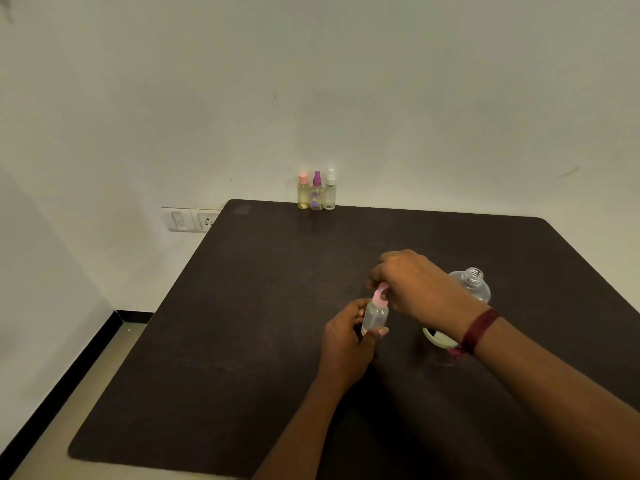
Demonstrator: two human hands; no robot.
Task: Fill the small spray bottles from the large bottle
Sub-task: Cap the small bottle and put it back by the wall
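We hold the small clear spray bottle upright over the middle of the dark worktop. Our left hand has its grip wrapped round the body, and our right hand has its grip pinching the pink cap. The uncapped large bottle stands behind our right wrist. Three more spray bottles line the far edge.

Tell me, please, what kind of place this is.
Probably a plain indoor room, home or office: a dark table stands against a bare painted wall, and a switch and socket plate sits on that wall beside the table.
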